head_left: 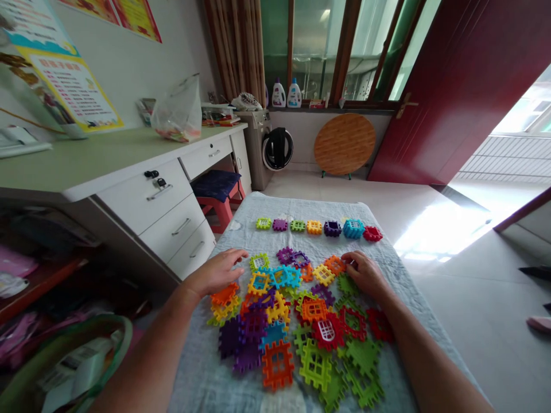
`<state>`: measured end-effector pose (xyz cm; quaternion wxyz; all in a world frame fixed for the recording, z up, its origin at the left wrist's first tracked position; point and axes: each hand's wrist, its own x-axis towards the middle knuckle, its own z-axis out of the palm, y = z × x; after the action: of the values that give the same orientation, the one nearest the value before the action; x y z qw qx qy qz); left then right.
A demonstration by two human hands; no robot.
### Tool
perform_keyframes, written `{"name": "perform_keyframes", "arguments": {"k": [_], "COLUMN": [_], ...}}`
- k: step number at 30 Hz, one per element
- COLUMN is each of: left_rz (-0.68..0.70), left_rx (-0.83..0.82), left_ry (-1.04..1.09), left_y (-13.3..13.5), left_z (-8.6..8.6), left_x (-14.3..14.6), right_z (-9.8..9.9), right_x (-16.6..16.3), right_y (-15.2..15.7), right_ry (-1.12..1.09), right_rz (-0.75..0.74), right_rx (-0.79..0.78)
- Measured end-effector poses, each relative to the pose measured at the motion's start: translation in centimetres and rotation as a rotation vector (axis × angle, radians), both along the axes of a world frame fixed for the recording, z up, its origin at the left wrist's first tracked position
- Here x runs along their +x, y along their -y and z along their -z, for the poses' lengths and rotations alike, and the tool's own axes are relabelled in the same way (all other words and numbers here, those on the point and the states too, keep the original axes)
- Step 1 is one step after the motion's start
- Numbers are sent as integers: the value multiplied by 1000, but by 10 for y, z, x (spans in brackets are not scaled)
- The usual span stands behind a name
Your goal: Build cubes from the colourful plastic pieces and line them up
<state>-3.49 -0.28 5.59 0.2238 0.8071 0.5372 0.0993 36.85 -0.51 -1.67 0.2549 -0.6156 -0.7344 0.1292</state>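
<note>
A loose heap of coloured plastic interlocking tiles with notched edges lies on the cloth-covered table (297,207). My left hand (221,268) hovers at the heap's left side, fingers stretched toward a light-green tile (259,262) and apart from it; an orange tile (224,293) lies below the hand. On the right, my right hand (362,271) has loosely bent fingers beside an orange tile (335,264); whether they touch it I cannot tell. A red tile (328,331) with a white grid rests nearer me. Neither hand visibly holds anything.
Beyond the heap runs a row of small tile groups, including a blue block (353,228) and a red piece (372,233). A desk (107,152) and a stool (218,186) stand to the left. A basket (124,338) sits at lower left.
</note>
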Motion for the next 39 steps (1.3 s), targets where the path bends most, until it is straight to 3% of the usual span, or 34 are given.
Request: {"name": "perform_keyframes", "arguments": {"k": [9,14,19,25,30,34,36,39], "left_rz": [-112,17,35,215,184,167,144,79], "left_rx": [-4,11,6,-50,-8,8,31,59], "left_ry": [459,426,364,204,200,285,311,337], "left_y": [10,13,14,16,18,15,13,11], "left_z": [30,34,27,22,17,21,25,31], "left_x": [26,23,15,8,20,22,21,21], "right_z": [-2,-2,-4,0,-14,-49,-60,-60], "right_x": [-1,-1,-3,-1,-5,-35,-56,-85], "right_y": [2,2,4,3,6,20,29,39], "right_ry": [0,-5,14,-1,-52,-21,0,45], "right_rz": [-2,-10,-2,-11,-34,-237,-407,-575], "right_rx": [24,32,40,40,104,248,203,112]}}
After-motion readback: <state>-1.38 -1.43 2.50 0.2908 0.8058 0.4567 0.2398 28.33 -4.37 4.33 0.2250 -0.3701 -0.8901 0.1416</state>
